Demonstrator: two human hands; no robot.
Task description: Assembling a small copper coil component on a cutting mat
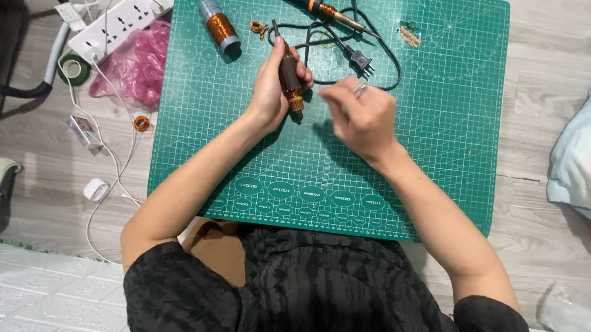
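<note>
Head view: looking straight down on a green cutting mat (438, 115) laid on a grey wood-look floor (547, 59); only one view here
Left hand (267, 95): wrapped around a rotor (291, 78), fingers curled over its dark body, thumb along the side
Rotor: a small motor armature, dark brown core with a copper end pointing down toward the person, a thin shaft sticking out at the top; held just above the mat, near its upper middle
Right hand (362, 118): just beside the rotor's copper end, fingers pinched together and blurred; whether they grip anything I cannot tell; a ring (360, 89) on one finger
Wire spool (220, 26): grey spool of copper wire lying tilted on the mat's upper left part, well apart from the hands
Soldering iron (316, 5): black handle with orange band, at the mat's top edge, its black cord (383, 51) looping down to a plug (361, 62) near the right hand
Copper scraps (409, 34): small coils on the mat, upper right; another small coil (259, 28) beside the spool
Off the mat, left: white power strip (117, 21), pink bag (131, 64), green tape roll (75, 69), white cable (112, 159)
Right edge: pale blue cloth (583, 156) on the floor
</note>
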